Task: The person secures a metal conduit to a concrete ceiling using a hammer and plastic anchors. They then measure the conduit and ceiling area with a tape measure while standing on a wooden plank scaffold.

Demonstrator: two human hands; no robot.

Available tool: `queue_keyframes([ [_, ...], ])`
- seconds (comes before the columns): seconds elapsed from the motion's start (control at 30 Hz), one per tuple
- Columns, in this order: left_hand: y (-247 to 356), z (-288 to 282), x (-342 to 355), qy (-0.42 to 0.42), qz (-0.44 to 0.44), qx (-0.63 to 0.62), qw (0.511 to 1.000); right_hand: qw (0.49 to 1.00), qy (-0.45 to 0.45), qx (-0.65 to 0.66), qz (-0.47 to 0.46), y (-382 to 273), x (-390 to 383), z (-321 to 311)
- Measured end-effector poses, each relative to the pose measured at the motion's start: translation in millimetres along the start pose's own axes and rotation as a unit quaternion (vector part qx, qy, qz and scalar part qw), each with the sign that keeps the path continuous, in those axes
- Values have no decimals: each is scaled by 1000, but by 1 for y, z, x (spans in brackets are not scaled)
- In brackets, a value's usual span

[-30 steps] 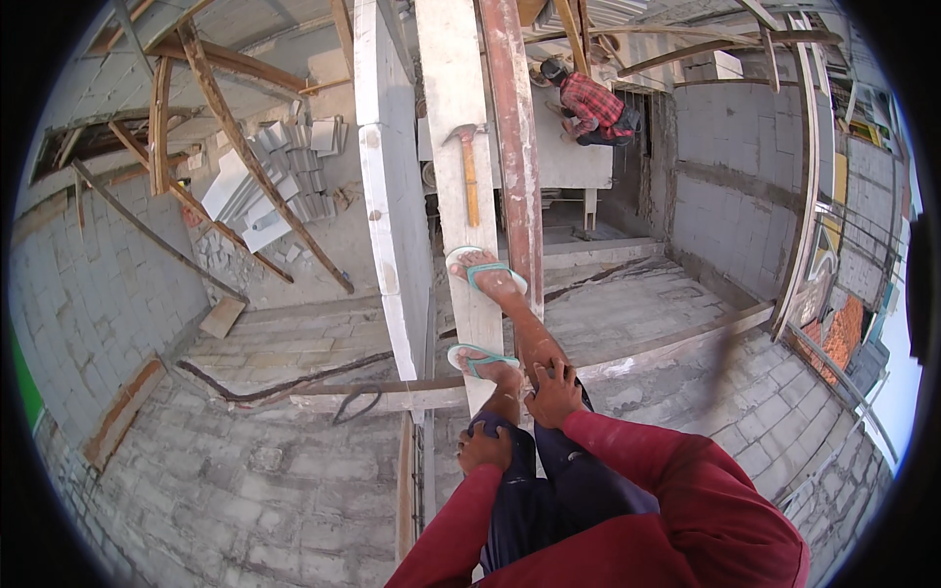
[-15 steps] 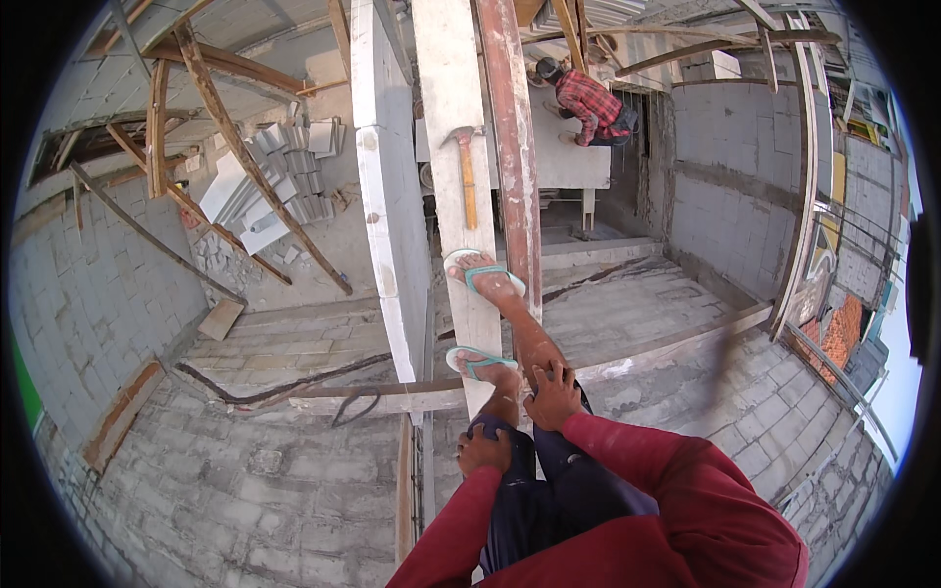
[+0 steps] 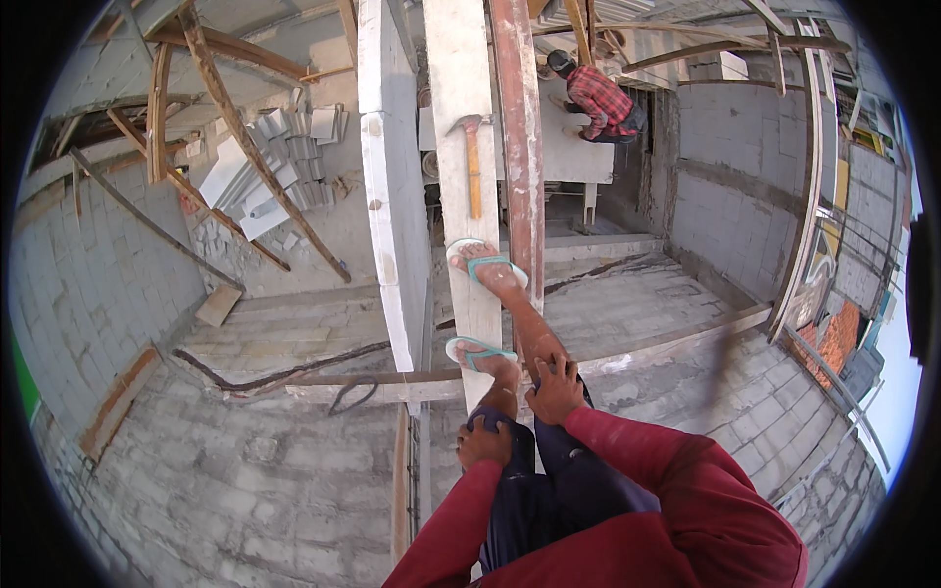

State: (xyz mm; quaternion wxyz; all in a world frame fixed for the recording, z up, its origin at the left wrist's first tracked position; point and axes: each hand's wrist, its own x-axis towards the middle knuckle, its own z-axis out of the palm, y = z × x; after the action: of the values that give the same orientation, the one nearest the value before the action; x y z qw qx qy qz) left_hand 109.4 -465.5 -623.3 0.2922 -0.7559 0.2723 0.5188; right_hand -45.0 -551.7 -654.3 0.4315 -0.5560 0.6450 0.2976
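My left hand (image 3: 485, 443) rests over the knee of my dark shorts (image 3: 524, 485), its fingers draped apart and holding nothing. Against my other leg, at the bare skin just past the hem, lies my right hand (image 3: 555, 394) with its fingers spread. Both of my feet, in white flip-flops with turquoise straps (image 3: 490, 263), stand on a narrow pale plank (image 3: 475, 318). Farther along that plank lies a claw hammer (image 3: 473, 176) with an orange-brown wooden handle, its head pointing away from me, out of reach of both hands.
A white block wall (image 3: 384, 196) runs left of the plank, a reddish beam (image 3: 520, 147) right of it. Far below are floors and a stack of pale blocks (image 3: 279, 157). Wooden poles (image 3: 245, 147) slant at left. A person in a red checked shirt (image 3: 600, 98) bends over a pale platform (image 3: 569, 157).
The view has tilted slightly, so the plank and hammer sit a little higher and farther right in the picture. My hands stay on my legs; the hammer remains on the plank.
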Motion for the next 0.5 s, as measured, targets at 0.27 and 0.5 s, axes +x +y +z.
queue_keyframes([
  [0.27,0,-1,-1,-11,-12,-3,1000,1000,-12,-4,-1,0,1,-1],
  [0.5,0,3,0,1,-20,-1,1000,1000,-16,-8,-12,2,2,-1],
])
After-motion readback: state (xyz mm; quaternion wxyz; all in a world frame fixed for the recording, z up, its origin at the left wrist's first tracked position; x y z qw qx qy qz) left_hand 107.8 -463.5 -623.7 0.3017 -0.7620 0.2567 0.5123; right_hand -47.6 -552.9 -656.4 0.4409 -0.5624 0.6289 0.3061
